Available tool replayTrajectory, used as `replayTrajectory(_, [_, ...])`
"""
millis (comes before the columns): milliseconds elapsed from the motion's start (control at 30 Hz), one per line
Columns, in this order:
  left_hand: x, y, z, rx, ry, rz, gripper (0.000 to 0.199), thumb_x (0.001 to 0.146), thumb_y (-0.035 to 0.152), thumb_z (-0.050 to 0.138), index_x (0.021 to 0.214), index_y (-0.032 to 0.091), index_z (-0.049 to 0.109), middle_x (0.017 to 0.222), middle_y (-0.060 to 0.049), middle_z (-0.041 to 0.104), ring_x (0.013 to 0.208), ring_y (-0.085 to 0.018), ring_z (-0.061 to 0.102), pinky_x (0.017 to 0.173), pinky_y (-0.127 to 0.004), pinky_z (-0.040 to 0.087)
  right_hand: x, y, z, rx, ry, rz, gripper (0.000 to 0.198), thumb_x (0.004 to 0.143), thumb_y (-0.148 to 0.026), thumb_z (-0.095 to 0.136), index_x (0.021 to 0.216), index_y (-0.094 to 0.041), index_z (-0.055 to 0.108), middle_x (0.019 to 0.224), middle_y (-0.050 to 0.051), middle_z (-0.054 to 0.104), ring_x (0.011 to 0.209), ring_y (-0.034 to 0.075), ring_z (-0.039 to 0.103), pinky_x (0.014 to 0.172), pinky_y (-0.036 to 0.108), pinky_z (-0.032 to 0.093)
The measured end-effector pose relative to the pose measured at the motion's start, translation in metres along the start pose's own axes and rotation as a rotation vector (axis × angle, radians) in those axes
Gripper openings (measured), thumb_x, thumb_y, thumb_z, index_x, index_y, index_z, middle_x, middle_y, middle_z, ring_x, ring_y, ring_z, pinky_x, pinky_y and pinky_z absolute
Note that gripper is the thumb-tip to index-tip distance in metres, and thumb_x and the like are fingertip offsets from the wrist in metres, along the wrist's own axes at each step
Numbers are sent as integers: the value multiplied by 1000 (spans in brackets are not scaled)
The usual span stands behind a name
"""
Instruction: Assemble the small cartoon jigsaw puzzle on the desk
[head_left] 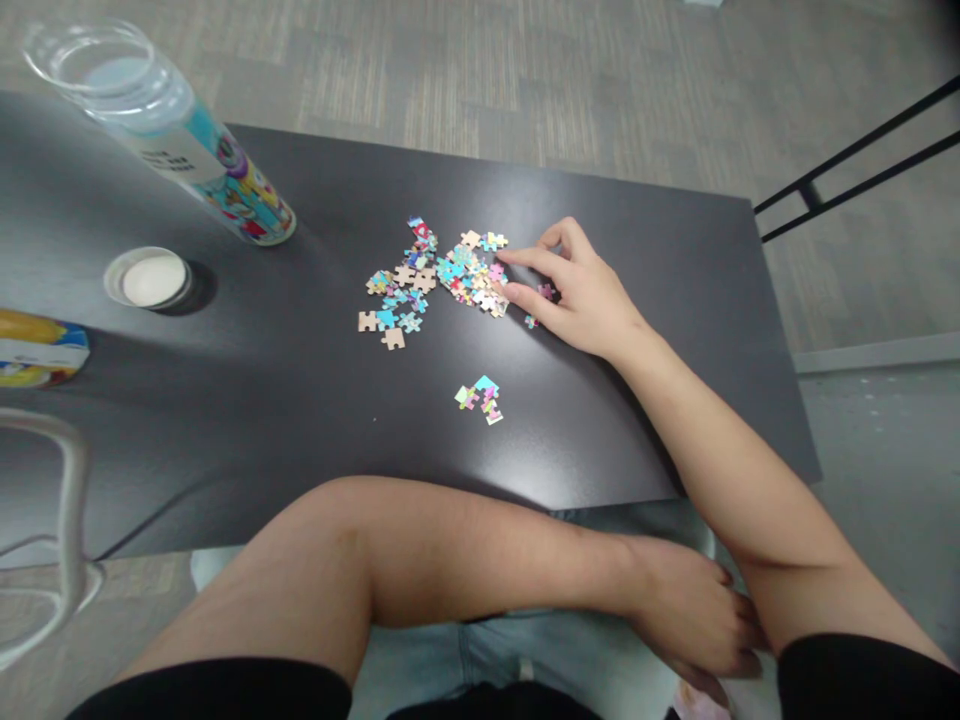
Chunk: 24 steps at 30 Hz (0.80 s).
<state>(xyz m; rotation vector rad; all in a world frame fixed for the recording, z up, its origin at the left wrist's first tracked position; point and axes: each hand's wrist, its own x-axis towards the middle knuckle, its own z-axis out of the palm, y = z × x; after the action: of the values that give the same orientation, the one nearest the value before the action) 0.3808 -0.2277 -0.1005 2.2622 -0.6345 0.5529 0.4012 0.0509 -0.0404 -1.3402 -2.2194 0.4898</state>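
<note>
A heap of jigsaw puzzle pieces lies on the dark table, some picture side up and some plain side up. My right hand reaches to its right edge, index finger and thumb apart beside a pink piece. Nothing is plainly gripped between them. A few loose pieces lie beneath this hand, partly covered. Closer to me is a small joined cluster of pieces. My left hand is over my lap by my right elbow, its fingertips partly hidden, so its grip does not show.
A clear tube with a colourful label stands at the back left of the table. Near it sits a round white lid. A yellow and blue container and a white curved frame are at the left edge.
</note>
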Motion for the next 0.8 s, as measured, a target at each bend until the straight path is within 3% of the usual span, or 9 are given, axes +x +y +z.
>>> replayTrajectory(33, [0,-1,0,4,-9,25,38,109,45,74,73,36,66,111,-1,90,115,-28,89,95,-42,74,2,-1,3,10,15,20,62,122,-84,78,158,-35,91,152,17,75,125,39,77,120,63,64])
replayTrajectory(100, [0,-3,0,44,-33,26,58,110,44,77,73,30,34,114,-3,92,114,-26,90,97,-41,74,6,-4,8,31,35,54,61,119,-83,84,153,-33,91,150,17,75,128,40,77,125,66,62])
replayTrajectory(167, [1,-3,1,73,-41,31,76,111,42,80,88,29,9,117,-7,92,115,-26,91,99,-41,74,10,-6,12,54,47,72,54,118,-77,88,149,-33,91,145,15,77,129,40,77,125,66,61])
replayTrajectory(200, [1,-2,2,83,-39,25,81,112,41,81,94,29,3,118,-9,91,115,-26,90,101,-42,74,12,-7,13,68,55,74,50,116,-73,90,146,-33,92,141,13,77,127,39,76,124,65,61])
replayTrajectory(333, [-2,1,5,93,-34,5,82,115,37,80,96,29,0,124,-13,88,119,-26,89,101,-45,73,16,-8,14,146,76,84,39,107,-61,98,130,-29,97,125,9,79,111,33,73,112,58,63])
replayTrajectory(467, [-5,1,5,96,-30,-1,83,116,39,80,94,29,1,119,-13,81,121,-26,89,98,-44,72,17,-9,13,215,75,101,35,105,-58,99,120,-27,98,118,8,77,99,28,68,101,52,63])
replayTrajectory(567, [-6,0,5,99,-29,4,85,115,38,82,93,29,0,117,-13,79,123,-26,90,98,-44,71,17,-8,14,199,91,108,42,100,-63,105,122,-28,97,119,7,78,102,29,69,103,52,62])
replayTrajectory(800, [-3,-4,8,107,-46,4,86,115,43,82,93,28,0,127,-12,92,121,-25,91,102,-45,70,17,-10,18,121,93,79,44,108,-67,98,137,-33,98,128,9,79,115,35,74,111,57,60])
